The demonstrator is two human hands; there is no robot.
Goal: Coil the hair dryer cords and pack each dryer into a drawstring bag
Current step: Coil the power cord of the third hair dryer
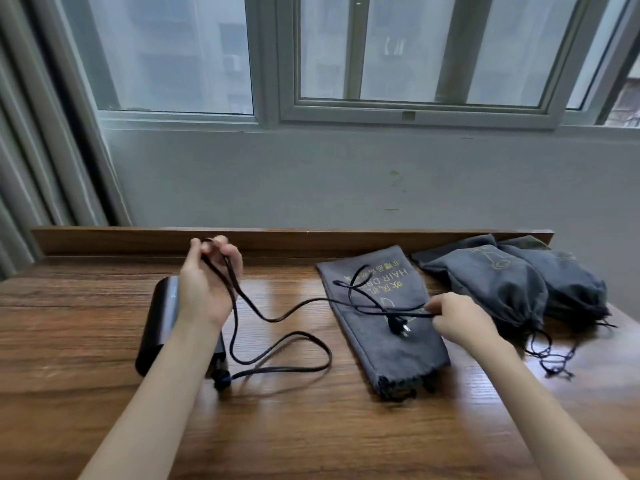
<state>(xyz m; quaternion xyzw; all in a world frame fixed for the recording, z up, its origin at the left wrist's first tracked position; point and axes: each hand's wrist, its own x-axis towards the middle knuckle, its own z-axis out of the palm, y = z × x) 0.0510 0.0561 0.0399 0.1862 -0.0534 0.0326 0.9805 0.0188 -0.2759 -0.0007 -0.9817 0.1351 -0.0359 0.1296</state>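
Left hand (pixel 207 282): raised, fingers curled round cord (pixel 329 355) loops. Right hand (pixel 457 317): pinches cord near plug (pixel 398 326), over flat bag (pixel 377 348). Dryer (pixel 156 320): on desk (pixel 311 427), left. Cord likely limp, light; grip near plug.

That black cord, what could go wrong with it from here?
The cord crosses itself in loose loops on the flat bag; pulling with the right hand could tighten a knot. The plug lies on that bag and might drag it along. Loops held in the left hand could slip off.
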